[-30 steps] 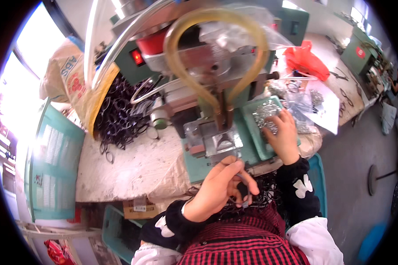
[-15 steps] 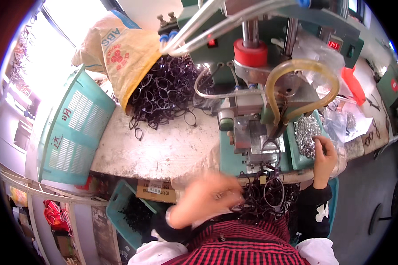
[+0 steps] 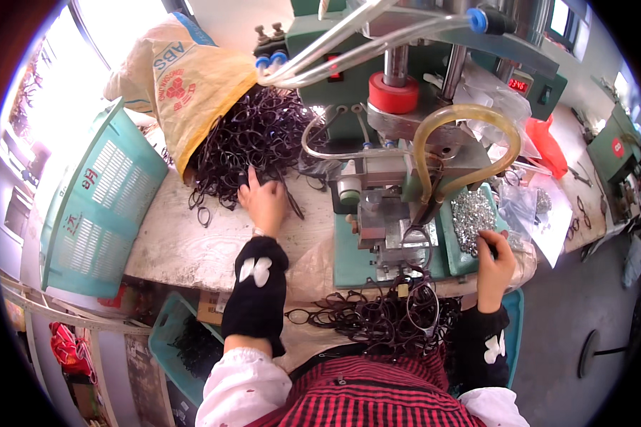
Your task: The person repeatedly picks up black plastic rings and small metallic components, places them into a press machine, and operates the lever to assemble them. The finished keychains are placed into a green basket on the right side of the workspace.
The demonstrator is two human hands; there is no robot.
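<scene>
My left hand (image 3: pixel 265 206) touches the front of a heap of dark plastic eyeglass frames (image 3: pixel 256 135) spilling from a woven sack. Its index finger is stretched out, and nothing is plainly gripped. My right hand (image 3: pixel 496 265) is at the near right edge of a green tray (image 3: pixel 465 266) of small shiny metal parts (image 3: pixel 472 217). Its thumb and fingers are bent together; what they pinch is too small to make out. Between the hands stands a bench press (image 3: pixel 399 220), with a dark frame at its metal fixture. More dark frames (image 3: pixel 377 317) lie heaped below the table edge before me.
The yellow-white sack (image 3: pixel 171 78) lies at the back left, beside a tilted turquoise basket (image 3: pixel 107 206). A turquoise crate (image 3: pixel 169 356) with dark pieces stands below the table. A looped yellowish hose (image 3: pixel 506 122) hangs at the press. Right of the tray are plastic bags (image 3: pixel 516 206).
My left hand has moved from above the lap heap, forward and left, to the sack's frames. My right hand stays at the metal parts tray. The whole view has shifted slightly.
</scene>
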